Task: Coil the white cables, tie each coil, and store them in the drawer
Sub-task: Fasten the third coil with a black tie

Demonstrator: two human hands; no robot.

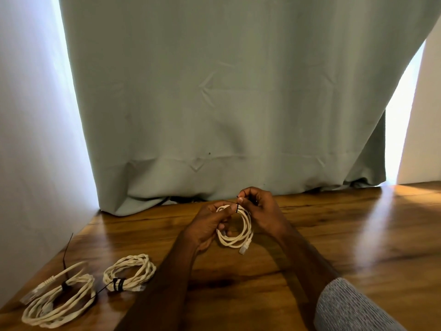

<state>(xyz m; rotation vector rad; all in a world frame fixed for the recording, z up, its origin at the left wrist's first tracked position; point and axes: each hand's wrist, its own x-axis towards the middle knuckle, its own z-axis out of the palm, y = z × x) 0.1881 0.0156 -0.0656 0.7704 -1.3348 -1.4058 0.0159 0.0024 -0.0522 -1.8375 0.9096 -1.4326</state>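
A small coil of white cable (238, 237) hangs above the wooden table (346, 235), its plug end dangling at the bottom. My left hand (210, 223) grips the coil's left side. A thin black tie (237, 206) wraps the top of the coil, and my right hand (260, 209) pinches its end. Two other white coils lie at the table's near left: a large one (59, 299) and a smaller one (130, 273), each bound with a black tie. No drawer is in view.
A grey-green curtain (226, 103) hangs behind the table's far edge, with white walls either side. The table's left edge runs diagonally close to the two tied coils. Bare wood stretches to the right.
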